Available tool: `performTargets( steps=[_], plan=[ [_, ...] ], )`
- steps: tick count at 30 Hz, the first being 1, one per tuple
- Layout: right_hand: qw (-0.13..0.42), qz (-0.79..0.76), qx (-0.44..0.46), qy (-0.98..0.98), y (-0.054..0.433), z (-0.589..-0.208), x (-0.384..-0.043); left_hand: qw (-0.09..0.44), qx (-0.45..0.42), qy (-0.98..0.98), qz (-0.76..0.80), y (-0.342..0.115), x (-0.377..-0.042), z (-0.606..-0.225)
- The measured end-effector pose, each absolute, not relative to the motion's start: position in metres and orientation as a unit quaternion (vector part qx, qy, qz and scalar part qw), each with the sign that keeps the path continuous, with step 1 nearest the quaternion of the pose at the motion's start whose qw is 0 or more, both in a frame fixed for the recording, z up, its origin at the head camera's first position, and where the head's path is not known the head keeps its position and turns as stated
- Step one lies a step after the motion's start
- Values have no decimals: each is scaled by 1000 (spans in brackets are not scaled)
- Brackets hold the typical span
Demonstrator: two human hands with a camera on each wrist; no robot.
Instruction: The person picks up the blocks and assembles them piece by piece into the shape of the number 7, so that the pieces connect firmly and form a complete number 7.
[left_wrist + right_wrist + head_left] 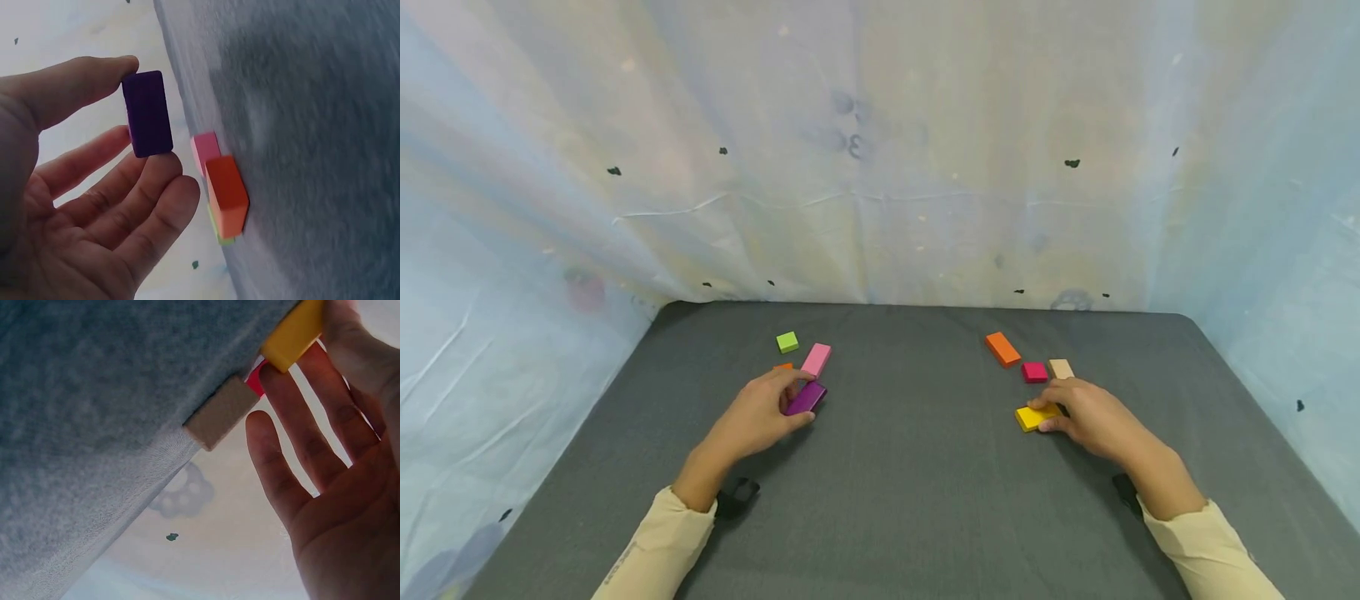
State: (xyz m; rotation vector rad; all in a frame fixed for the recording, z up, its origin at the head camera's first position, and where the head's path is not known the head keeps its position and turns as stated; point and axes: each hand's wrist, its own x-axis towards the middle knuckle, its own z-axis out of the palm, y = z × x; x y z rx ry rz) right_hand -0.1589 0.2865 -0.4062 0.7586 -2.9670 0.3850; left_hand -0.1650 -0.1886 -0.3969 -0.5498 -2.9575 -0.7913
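Note:
My left hand (763,414) pinches a purple block (806,398) between thumb and fingers; in the left wrist view the purple block (149,114) is held up off the table. Just beyond it lie a pink block (816,360), a lime green block (787,342) and an orange block (227,195), which the left hand mostly hides in the head view. My right hand (1093,418) grips a yellow block (1035,417) by its right end. Near that hand are a red block (1033,372) and a natural wood block (1061,369), partly covered by the fingers in the head view.
Another orange block (1003,349) lies further back, left of the red one. The dark grey cloth-covered table (917,492) stretches between the two groups. A pale patterned curtain (880,183) hangs behind the table and along both sides.

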Motion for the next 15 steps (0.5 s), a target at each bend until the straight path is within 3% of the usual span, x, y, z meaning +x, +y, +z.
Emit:
performTargets(
  steps=[15],
  plan=[
    [30,125,255,-958,288,-406,-159,-7,-180,-941,-287,-175,-164,-404]
  ],
)
